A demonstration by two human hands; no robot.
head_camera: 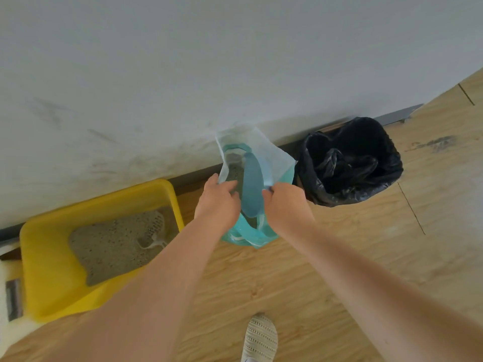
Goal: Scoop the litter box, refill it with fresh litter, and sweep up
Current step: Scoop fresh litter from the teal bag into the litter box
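Observation:
A teal and white litter bag point(257, 163) stands on the wooden floor by the wall, its mouth held wide. My left hand point(218, 202) grips the bag's left rim and my right hand point(283, 202) pinches its right rim. Grey litter shows inside the bag. To the left sits the yellow litter box point(47, 257) holding grey litter, with a pale slotted scoop point(154, 231) lying in it. A bin lined with a black bag point(350, 163) stands right of the litter bag.
A white wall with a dark skirting board point(188, 178) runs behind everything. My foot in a white knit shoe point(260, 338) is on the wooden floor below. A pale mat edge point(7, 296) lies at far left. A grey smudge point(439, 143) marks the floor at right.

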